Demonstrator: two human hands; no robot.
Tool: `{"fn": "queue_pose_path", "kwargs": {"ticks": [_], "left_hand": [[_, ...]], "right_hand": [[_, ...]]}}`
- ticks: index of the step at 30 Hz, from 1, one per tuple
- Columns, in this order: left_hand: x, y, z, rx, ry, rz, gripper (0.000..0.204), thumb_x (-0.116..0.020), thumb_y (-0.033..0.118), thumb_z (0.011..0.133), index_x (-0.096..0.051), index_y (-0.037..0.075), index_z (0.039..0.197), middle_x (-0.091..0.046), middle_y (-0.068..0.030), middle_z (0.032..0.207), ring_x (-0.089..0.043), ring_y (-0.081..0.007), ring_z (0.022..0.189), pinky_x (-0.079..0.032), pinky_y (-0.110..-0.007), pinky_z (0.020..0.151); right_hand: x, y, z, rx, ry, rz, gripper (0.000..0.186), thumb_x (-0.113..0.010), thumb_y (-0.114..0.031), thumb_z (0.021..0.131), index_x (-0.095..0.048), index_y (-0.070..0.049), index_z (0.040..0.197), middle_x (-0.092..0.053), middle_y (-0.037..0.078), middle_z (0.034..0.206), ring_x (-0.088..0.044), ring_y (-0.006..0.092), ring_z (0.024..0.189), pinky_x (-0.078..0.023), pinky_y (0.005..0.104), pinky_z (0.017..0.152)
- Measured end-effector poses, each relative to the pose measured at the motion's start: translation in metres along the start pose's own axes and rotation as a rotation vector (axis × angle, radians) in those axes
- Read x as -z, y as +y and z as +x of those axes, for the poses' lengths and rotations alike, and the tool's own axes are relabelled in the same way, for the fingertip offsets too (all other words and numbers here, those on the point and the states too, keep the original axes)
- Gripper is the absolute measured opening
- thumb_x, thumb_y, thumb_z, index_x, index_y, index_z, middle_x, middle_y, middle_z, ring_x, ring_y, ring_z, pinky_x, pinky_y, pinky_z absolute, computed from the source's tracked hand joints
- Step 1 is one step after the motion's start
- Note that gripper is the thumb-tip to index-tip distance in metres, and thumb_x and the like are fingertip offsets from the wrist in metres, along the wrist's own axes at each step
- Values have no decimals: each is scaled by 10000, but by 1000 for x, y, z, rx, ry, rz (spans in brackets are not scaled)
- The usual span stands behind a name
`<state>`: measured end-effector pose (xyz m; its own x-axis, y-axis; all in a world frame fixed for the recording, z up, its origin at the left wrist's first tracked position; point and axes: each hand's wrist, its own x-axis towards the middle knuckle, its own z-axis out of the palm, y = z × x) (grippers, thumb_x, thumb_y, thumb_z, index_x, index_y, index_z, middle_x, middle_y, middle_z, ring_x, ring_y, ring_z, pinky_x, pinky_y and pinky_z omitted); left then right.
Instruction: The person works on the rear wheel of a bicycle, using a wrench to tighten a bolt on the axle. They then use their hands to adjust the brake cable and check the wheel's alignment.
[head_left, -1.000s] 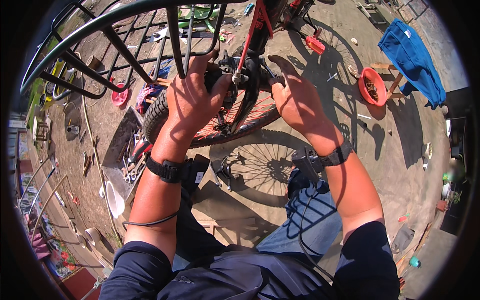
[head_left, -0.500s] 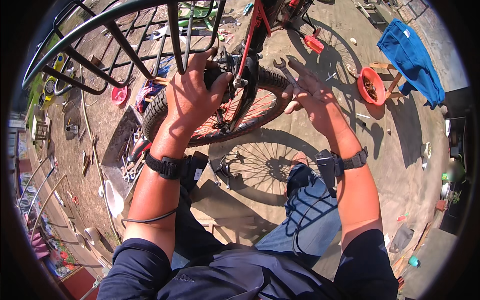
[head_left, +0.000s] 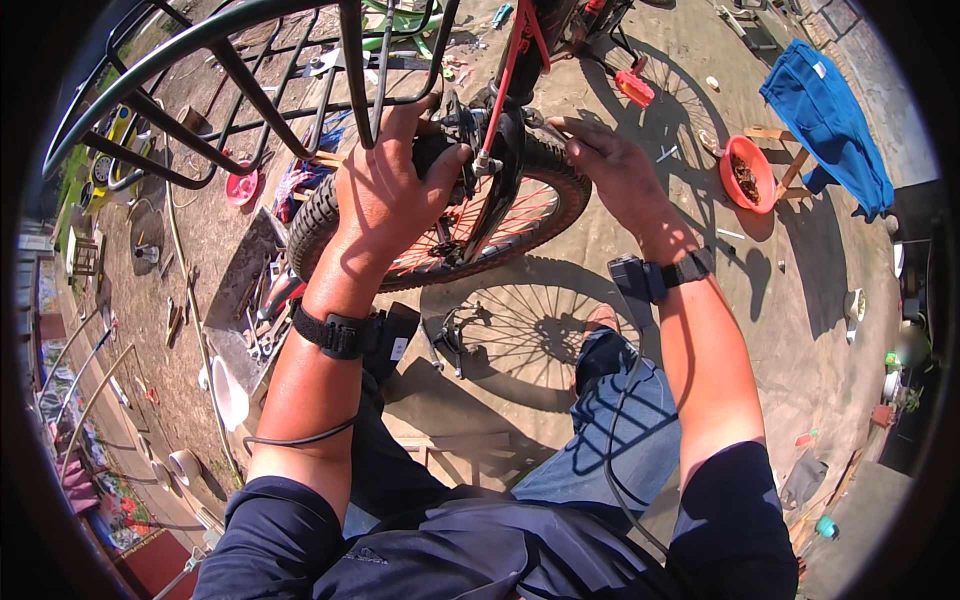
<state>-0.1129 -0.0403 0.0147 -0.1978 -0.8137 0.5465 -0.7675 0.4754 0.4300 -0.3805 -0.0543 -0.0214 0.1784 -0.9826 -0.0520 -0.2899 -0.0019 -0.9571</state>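
Note:
A bicycle's front wheel [head_left: 575,195], with a knobby tyre and red spokes, stands turned in front of me beneath the black fork [head_left: 497,200]. My left hand [head_left: 392,190] reaches under the wire basket, its thumb and fingers curled round a dark part [head_left: 430,150] at the front of the fork top. What that part is stays mostly hidden. At the other side of the fork, my right hand [head_left: 615,172] pinches an open-end wrench [head_left: 536,119]. Its end shows near the fork top above the tyre, while the fingers cover the rest.
The black wire basket [head_left: 225,70] hangs over the upper left. A red bowl [head_left: 748,175] stands at the right beside a wooden stool draped with blue cloth [head_left: 825,120]. Tools lie in a grey tray [head_left: 245,290] at the left. A red pedal [head_left: 633,88] sticks out above.
My right hand has moved up and left with the wrench, turning over and bringing it against the fork top. My left hand stays nearly where it was.

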Motion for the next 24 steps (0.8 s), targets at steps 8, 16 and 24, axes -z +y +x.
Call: {"fn": "queue_pose_path", "kwargs": {"ticks": [8, 16, 24], "left_hand": [[0, 0, 0, -8, 3, 4, 482, -772, 275, 842, -588, 45, 1223, -735, -127, 892, -730, -317, 765, -587, -383, 651], [0, 0, 0, 6, -10, -7, 480, -773, 267, 841, -580, 50, 1223, -735, -132, 914, -729, -320, 767, -586, -391, 648], [0, -1, 0, -31, 26, 1, 461, -775, 265, 839, -592, 40, 1198, -727, -119, 871, -719, -318, 753, -579, -396, 648]], "right_hand": [[-1, 5, -3, -73, -21, 238, 381, -617, -238, 1001, -636, -6, 1303, -666, 20, 1124, -564, 72, 1021, -445, 232, 917], [-23, -11, -14, -57, -4, 377, 357, -580, -225, 1029, -629, 1, 1300, -628, -25, 863, -493, 50, 716, -409, 209, 619], [-34, -6, -20, -11, 141, 161, 365, -553, -198, 1033, -596, 19, 1323, -690, 30, 987, -593, 59, 857, -476, 202, 731]]}}
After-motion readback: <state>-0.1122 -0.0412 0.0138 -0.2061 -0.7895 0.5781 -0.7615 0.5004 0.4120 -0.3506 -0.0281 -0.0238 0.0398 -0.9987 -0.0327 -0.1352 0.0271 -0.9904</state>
